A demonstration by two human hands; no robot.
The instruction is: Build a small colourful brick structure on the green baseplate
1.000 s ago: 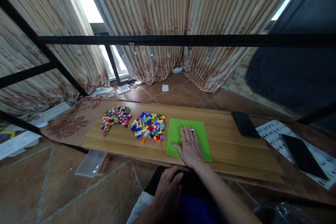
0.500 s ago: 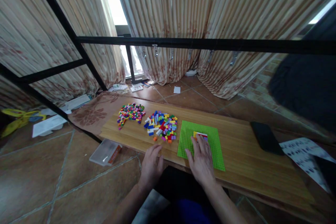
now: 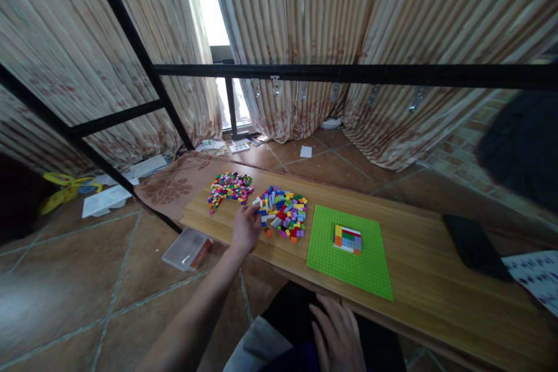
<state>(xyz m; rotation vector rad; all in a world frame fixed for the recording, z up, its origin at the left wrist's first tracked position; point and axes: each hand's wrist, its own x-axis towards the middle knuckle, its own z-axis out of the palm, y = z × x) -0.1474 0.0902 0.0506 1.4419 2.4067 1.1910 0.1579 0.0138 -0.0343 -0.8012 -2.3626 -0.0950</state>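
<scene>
My left hand (image 3: 246, 226) is at the left edge of a pile of mixed toy building bricks (image 3: 285, 212). Its fingers are curled together with the tips against the bricks; whether one is between them is hidden. On the green baseplate (image 3: 349, 276) sits a small rectangular block of bricks (image 3: 347, 239) in yellow, red, green, white, orange and purple. My right hand (image 3: 337, 331) lies on my lap below the table edge, fingers stretched out and holding nothing.
Smaller colourful pieces (image 3: 231, 189) form a second pile farther left on the wooden table (image 3: 414, 261). A black phone-like slab (image 3: 475, 247) and a printed sheet (image 3: 534, 276) are at the right. A clear plastic box (image 3: 187, 249) stands below the table's left front edge.
My left hand has moved forward to the brick pile. My right hand has left the block on the baseplate and dropped to my lap. The view has shifted left.
</scene>
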